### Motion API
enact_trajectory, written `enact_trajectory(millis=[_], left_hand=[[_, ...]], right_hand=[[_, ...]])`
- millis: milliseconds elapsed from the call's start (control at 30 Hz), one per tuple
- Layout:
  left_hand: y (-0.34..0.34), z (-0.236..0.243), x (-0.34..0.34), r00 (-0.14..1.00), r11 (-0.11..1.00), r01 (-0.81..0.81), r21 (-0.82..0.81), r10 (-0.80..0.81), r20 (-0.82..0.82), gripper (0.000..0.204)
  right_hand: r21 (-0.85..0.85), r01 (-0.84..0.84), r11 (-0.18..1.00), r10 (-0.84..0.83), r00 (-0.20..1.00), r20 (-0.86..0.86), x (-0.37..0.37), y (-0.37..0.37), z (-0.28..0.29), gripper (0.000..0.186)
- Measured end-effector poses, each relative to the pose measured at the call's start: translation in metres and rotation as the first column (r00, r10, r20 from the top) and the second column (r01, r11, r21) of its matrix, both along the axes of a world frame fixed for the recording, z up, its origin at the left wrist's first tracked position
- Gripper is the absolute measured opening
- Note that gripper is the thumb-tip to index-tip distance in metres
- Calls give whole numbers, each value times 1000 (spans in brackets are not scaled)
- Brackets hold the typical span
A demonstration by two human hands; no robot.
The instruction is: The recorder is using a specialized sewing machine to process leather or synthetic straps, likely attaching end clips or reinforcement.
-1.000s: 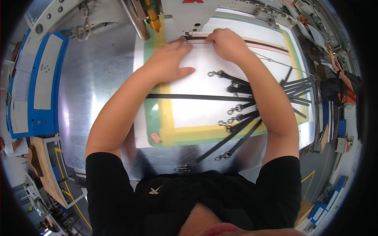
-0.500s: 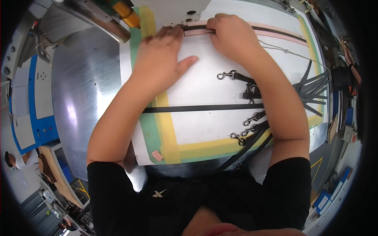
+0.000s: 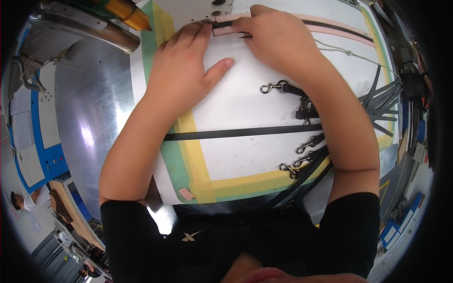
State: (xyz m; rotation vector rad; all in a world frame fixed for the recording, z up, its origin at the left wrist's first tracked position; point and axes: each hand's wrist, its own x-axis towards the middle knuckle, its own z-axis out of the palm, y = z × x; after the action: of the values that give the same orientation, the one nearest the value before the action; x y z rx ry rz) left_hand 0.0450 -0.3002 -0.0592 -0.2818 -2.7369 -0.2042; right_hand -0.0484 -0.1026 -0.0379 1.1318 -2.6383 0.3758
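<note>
A black strap (image 3: 321,23) runs along a pink strip (image 3: 224,31) at the far side of the white work board (image 3: 236,104). My left hand (image 3: 184,61) lies flat at the strap's left end, thumb spread away; its fingertips touch a small metal fitting there. Close beside it, my right hand (image 3: 276,40) has its fingers closed on the strap, with a dark thin tip showing under them. Nearer me, another black strap (image 3: 245,132) stretches across the board. Several metal snap hooks (image 3: 271,88) on black straps lie by my right forearm.
Above my left hand hang a metal cylinder (image 3: 85,30) and an orange-gold part (image 3: 130,14). Green and yellow tape (image 3: 200,174) borders the board. A light cord (image 3: 349,53) and a bundle of loose strap ends (image 3: 384,101) lie at the right. Another person (image 3: 28,200) is far left.
The whole view has shifted a little. My right hand has slid slightly left along the strap, nearer my left hand. My left hand still rests at the strap's end.
</note>
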Motion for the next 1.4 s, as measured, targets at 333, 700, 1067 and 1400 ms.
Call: enact_trajectory(millis=[333,700,1067,1400], left_hand=[[-1,9,3,1000,995,-7,-97,10,24,73],[-1,12,8,998,999,8,-37,-6,69,72],[0,7,10,999,999,-23,-40,24,39,71],[1,7,13,998,998,-32,-58,34,43,73]], right_hand=[[25,-45,999,46,998,-41,7,-6,1,30],[13,-77,997,77,997,-14,11,-7,8,30],[11,-66,998,67,997,-28,8,-11,-1,31],[47,-62,997,64,997,-32,15,-10,3,31]])
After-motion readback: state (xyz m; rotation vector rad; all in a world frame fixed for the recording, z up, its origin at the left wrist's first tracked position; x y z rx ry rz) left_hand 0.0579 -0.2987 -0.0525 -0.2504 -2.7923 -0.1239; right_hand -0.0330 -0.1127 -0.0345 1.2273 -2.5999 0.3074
